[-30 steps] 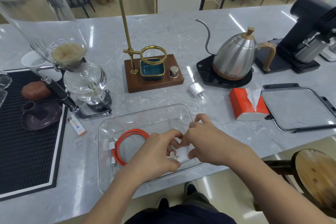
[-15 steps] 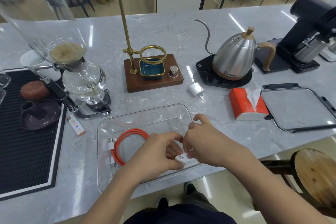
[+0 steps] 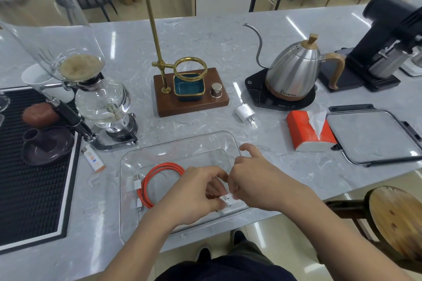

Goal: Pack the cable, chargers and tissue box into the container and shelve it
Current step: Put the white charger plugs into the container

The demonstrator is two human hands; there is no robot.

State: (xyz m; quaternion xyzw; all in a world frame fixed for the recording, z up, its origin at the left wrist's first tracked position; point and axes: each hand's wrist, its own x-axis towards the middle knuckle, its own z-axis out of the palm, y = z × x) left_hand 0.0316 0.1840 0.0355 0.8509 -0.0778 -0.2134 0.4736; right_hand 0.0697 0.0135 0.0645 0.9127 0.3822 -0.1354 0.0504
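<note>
Left hand (image 3: 194, 191): we see its fingers curled round a white charger (image 3: 229, 206) inside the clear container (image 3: 127, 189), prongs facing up.
Right hand (image 3: 255, 182): it meets the same charger from the other side — the fingers pinch it, index finger raised.
Cable (image 3: 155, 180): we find it coiled, orange, in the container's left half.
Second charger (image 3: 244, 112): on the counter (image 3: 205, 41), beyond the container, near the kettle (image 3: 294, 75).
Tissue box (image 3: 306, 132): orange, on the counter to the right — just beside the lid (image 3: 374, 134).
</note>
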